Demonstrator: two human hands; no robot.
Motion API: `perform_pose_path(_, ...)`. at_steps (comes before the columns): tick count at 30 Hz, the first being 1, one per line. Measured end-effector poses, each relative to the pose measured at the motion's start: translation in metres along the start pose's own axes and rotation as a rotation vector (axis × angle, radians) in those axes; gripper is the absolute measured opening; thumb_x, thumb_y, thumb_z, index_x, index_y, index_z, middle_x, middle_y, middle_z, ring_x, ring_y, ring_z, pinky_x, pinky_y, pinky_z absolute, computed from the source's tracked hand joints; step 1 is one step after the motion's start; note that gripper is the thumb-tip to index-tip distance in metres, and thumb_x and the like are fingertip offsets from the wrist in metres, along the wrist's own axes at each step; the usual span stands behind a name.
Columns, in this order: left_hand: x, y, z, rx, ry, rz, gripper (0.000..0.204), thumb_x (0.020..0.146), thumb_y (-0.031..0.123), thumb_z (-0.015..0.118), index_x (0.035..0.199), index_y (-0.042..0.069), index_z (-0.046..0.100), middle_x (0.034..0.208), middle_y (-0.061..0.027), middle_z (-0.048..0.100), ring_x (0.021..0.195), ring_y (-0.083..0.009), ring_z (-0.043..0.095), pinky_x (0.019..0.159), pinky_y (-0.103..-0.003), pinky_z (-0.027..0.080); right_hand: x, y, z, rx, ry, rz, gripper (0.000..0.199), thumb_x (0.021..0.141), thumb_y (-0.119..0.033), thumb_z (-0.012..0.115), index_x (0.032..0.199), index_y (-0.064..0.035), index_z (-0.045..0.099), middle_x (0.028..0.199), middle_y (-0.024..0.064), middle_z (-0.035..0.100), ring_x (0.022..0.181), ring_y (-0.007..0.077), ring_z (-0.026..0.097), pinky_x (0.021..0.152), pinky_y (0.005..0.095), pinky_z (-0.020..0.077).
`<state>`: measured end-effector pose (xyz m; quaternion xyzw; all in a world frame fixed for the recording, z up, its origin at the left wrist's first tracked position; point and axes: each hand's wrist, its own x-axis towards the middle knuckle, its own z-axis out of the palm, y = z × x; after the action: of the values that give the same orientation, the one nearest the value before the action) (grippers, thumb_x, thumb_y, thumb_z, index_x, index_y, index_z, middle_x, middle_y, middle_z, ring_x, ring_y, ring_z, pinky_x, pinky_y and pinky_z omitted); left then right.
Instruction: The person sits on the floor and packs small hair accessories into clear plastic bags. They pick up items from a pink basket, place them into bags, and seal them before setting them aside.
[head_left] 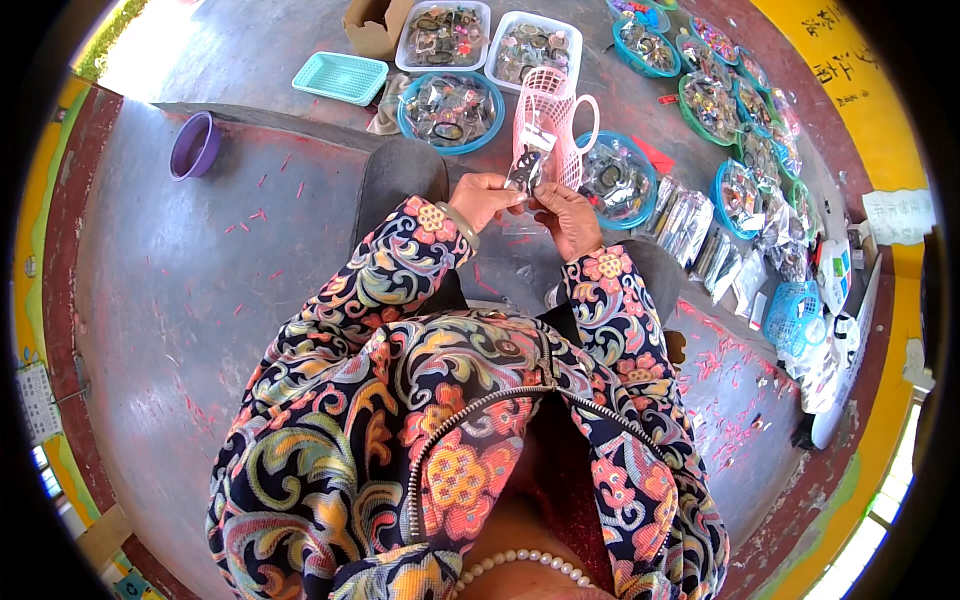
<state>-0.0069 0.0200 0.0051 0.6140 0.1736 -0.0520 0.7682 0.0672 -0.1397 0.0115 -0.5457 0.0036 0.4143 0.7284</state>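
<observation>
Between both hands is a small clear plastic packet (524,172) with a dark item inside and a white part at its top. My left hand (482,200), with a pale bangle at the wrist, pinches the packet's left side. The fingers of my right hand (568,218) close on its lower right edge. What the dark item is cannot be made out. Just beyond the packet stands a pink plastic basket (548,92) with a looped handle. A blue round basket of packets (408,112) lies to the left, and another blue basket (652,188) sits close to my right hand.
White tubs (484,42) of small goods, a cardboard box (372,28) and a turquoise tray (340,78) stand ahead. At far left is a purple basin (195,148). Several round baskets and stacked flat packets (680,222) line the right side. Red scraps litter the floor.
</observation>
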Motion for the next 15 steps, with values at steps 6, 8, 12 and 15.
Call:
perform_pose_path(6, -0.0015, 0.003, 0.0012, -0.072, -0.06, -0.038, 0.017, 0.074, 0.019, 0.064, 0.081, 0.004, 0.062, 0.073, -0.0043, 0.062, 0.068, -0.0103, 0.057, 0.054, -0.022, 0.037, 0.0029, 0.0035, -0.0013, -0.014, -0.035, -0.076, 0.008, 0.078, -0.016, 0.061, 0.079, -0.0082, 0.06, 0.073, -0.0016, 0.058, 0.066, 0.0079, 0.051, 0.062, 0.0211, 0.0384)
perform_pose_path(8, -0.0027, 0.0048, 0.0034, -0.077, -0.057, -0.059, 0.019, 0.073, 0.02, 0.065, 0.082, 0.004, 0.061, 0.074, -0.0045, 0.063, 0.07, -0.0112, 0.057, 0.055, -0.023, 0.038, 0.003, 0.0041, -0.0008, -0.031, -0.016, -0.097, 0.008, 0.078, -0.016, 0.062, 0.078, -0.0078, 0.06, 0.071, -0.0025, 0.057, 0.063, 0.0067, 0.049, 0.059, 0.0201, 0.038)
perform_pose_path(12, -0.0038, 0.0049, 0.0053, -0.058, -0.042, -0.116, 0.023, 0.073, 0.023, 0.066, 0.084, 0.003, 0.06, 0.075, -0.006, 0.063, 0.071, -0.0132, 0.058, 0.056, -0.024, 0.038, 0.0059, 0.0058, -0.0028, -0.089, -0.054, -0.099, 0.008, 0.079, -0.015, 0.06, 0.079, -0.0071, 0.059, 0.07, -0.0016, 0.057, 0.061, 0.007, 0.05, 0.059, 0.0193, 0.0388)
perform_pose_path(15, -0.0052, 0.0058, 0.0065, -0.065, -0.048, -0.144, 0.025, 0.072, 0.023, 0.067, 0.083, 0.002, 0.06, 0.074, -0.0075, 0.062, 0.07, -0.0143, 0.058, 0.057, -0.025, 0.038, 0.0057, 0.0064, -0.0016, -0.119, -0.074, -0.105, 0.009, 0.079, -0.015, 0.06, 0.079, -0.0068, 0.058, 0.07, -0.0013, 0.057, 0.06, 0.0068, 0.051, 0.059, 0.0182, 0.0388)
